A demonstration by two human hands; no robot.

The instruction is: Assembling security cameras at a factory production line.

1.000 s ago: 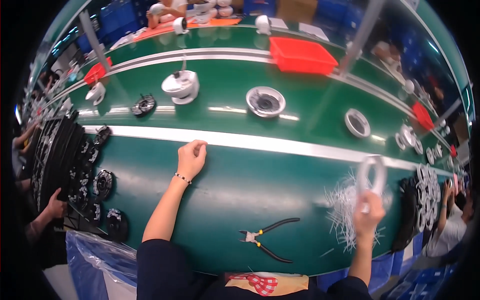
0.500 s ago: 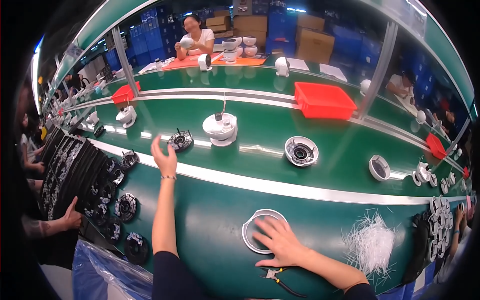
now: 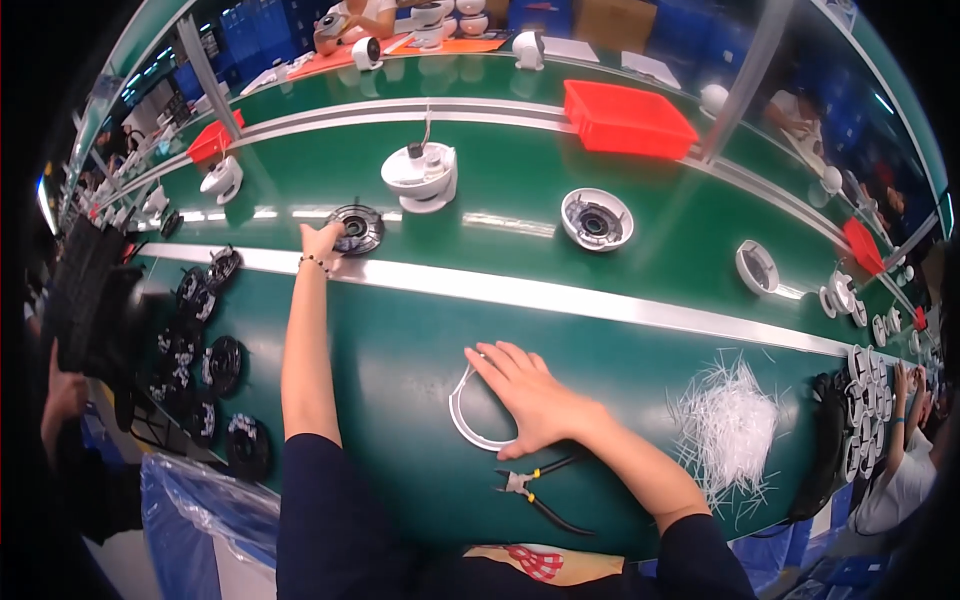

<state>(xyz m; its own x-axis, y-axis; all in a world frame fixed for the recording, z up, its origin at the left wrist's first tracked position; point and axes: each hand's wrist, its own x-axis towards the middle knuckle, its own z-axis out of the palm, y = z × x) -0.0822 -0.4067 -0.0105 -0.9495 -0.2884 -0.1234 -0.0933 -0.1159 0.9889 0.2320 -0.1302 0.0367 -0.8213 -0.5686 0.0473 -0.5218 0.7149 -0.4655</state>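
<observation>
My right hand point(image 3: 528, 397) lies flat, fingers spread, on a white plastic ring point(image 3: 462, 415) that rests on the green bench close to me. My left hand point(image 3: 322, 241) is stretched far forward and touches the edge of a black round part point(image 3: 358, 228) on the conveyor belt beyond the silver rail point(image 3: 560, 295). Whether its fingers close on that part I cannot make out. Black-handled pliers point(image 3: 535, 491) lie just below my right wrist.
A pile of white cable ties point(image 3: 728, 424) lies at right. White domed housings point(image 3: 421, 174), point(image 3: 595, 218), point(image 3: 757, 266) ride the belt. Black round parts point(image 3: 222, 365) sit at left, stacked white rings point(image 3: 866, 408) at right, a red tray point(image 3: 626, 117) farther back. Other people work nearby.
My right hand brought the white ring down from the right and now presses it on the bench. My left hand reached forward over the rail to the black part.
</observation>
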